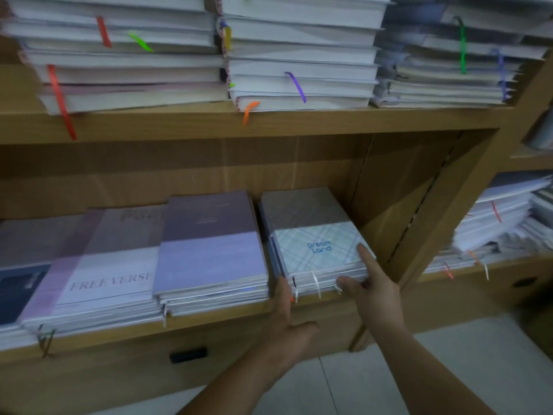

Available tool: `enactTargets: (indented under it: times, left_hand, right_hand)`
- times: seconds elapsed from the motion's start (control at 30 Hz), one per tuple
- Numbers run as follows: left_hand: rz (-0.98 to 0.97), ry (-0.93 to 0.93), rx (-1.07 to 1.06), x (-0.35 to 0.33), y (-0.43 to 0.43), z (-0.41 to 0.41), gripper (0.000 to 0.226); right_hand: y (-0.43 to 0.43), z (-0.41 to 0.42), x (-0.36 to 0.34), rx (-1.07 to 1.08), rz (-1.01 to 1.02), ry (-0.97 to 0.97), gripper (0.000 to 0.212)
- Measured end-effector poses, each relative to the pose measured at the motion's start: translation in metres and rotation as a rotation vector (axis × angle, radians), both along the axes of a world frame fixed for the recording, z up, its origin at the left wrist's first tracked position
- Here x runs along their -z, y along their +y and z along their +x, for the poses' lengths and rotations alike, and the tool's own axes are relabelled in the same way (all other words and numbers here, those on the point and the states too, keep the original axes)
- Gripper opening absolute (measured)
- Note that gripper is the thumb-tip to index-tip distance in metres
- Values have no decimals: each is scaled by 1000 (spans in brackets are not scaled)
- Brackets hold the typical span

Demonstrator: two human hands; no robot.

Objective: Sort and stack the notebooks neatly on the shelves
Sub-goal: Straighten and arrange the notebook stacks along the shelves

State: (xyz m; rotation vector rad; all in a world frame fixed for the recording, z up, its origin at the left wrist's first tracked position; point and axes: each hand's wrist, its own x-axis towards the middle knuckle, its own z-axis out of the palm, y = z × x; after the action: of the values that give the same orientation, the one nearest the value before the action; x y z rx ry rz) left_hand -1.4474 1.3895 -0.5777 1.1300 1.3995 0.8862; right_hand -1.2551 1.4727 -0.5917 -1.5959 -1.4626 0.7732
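Observation:
A short stack topped by a pale plaid "Dream Land" notebook [317, 235] lies at the right end of the lower shelf [209, 316]. My right hand [371, 289] touches it: the index finger lies straight on the cover's front right corner and the thumb presses the stack's front edge. My left hand [287, 316] is flat, its straight fingers against the stack's left front side, in the gap beside the purple notebook stack [209, 253]. Further left lie a "FREEVERSE" stack [101, 265] and a dark blue one [18, 289].
The upper shelf [269, 124] carries tall stacks of notebooks [299, 55] with coloured ribbon markers hanging over the edge. A wooden side panel [425, 223] bounds the lower bay on the right. Beyond it stands another shelf with a leaning pile [496, 223]. Tiled floor below.

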Motion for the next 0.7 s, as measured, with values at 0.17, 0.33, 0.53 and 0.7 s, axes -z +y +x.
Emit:
enactTargets:
  times: [0.17,0.33,0.53,0.7]
  left_hand:
    - [70,123,-227,6,-19,-25,41]
    - [115,186,-524,-12,-57,-87,28]
    - [163,155,-807,-7,-70,-141,53]
    - [236,248,-761,-12,-71,-154,51]
  right_hand:
    - [-14,-11,-15,47,-67,-339,100]
    - [-46,-75,-52,-125,221,-392,49]
    - [-62,-168,-43,-419,152,-250,56]
    - [-53,-173,-33,-361,16,-275,61]
